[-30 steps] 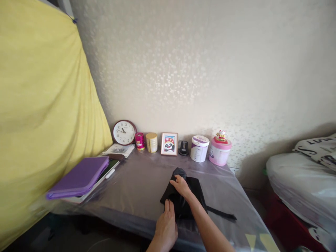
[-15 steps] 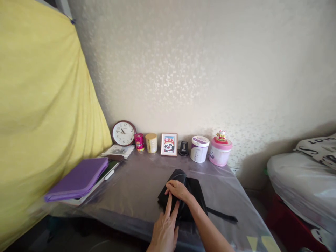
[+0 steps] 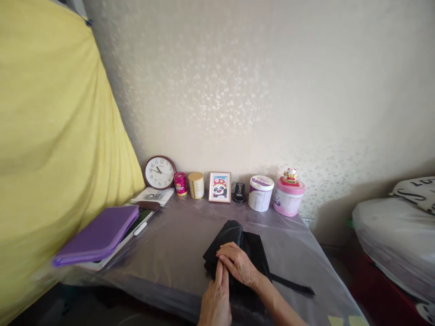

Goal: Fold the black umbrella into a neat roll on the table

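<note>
A folded black fabric piece (image 3: 227, 234) with a long strap (image 3: 294, 285) lies near the front of the table; its exact kind is unclear. My left hand (image 3: 216, 296) reaches in from below, its fingers stretched straight and side by side, the tips touching the cloth. Across the fabric from the right comes my right hand (image 3: 238, 263), laid over it with fingers extended and their tips meeting my left fingertips. Neither hand visibly grasps anything. Part of the fabric is hidden beneath both hands and my right forearm.
Along the wall stand a clock (image 3: 160, 172), a pink can (image 3: 180, 184), a yellow-lidded jar (image 3: 196, 185), a framed panda picture (image 3: 219, 187) and two round tubs (image 3: 261, 194). A purple folder (image 3: 97, 233) lies left. A plastic-covered stack (image 3: 390, 231) stands beyond the table's right edge.
My left fingers, spread in a V before, are now together. My right hand has shifted slightly down and flattened over the fabric. The view has moved a little.
</note>
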The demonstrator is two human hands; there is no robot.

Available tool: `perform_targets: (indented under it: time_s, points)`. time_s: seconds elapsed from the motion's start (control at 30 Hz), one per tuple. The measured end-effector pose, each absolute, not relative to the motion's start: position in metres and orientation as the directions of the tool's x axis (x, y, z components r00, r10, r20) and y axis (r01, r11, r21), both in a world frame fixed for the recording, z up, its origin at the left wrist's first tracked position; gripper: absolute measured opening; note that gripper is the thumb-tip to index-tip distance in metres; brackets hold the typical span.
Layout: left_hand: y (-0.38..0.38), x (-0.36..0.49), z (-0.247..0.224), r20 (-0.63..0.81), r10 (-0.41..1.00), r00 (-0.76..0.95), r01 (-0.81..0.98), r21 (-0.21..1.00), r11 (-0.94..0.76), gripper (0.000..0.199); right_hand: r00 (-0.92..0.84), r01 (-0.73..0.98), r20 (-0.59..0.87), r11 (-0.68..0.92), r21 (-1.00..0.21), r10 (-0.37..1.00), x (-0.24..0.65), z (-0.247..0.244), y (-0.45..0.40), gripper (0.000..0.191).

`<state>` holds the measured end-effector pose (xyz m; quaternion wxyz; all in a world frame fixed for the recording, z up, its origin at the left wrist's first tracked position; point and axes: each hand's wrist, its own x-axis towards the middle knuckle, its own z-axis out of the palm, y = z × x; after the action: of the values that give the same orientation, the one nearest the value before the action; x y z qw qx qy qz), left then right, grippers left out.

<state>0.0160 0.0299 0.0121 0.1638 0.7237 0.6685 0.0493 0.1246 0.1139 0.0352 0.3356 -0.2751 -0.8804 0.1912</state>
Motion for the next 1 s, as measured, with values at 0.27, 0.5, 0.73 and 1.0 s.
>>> perform_targets:
  time_s: [0.27,0.5,0.73,1.0]
  points:
    - [0.031,0.020,0.022,-0.269,0.962,0.051,0.941,0.336,0.043,0.089,-0.646,0.491,0.484,0.807,-0.329,0.590,0.129,0.008,0.180,0.030]
    - [0.036,0.021,0.018,-0.317,0.948,0.007,0.927,0.358,0.113,0.091,-0.590,0.626,0.379,0.700,-0.342,0.713,0.126,0.004,0.224,0.033]
    - [0.040,0.026,0.021,-0.375,0.925,-0.055,0.939,0.296,0.176,0.091,-0.370,0.809,0.276,0.454,-0.374,0.887,0.127,0.006,0.246,0.031]
    - [0.029,0.020,0.021,-0.234,0.972,0.011,0.934,0.350,0.073,0.083,0.023,0.889,0.311,0.123,-0.441,0.950,0.195,0.016,0.209,0.033]
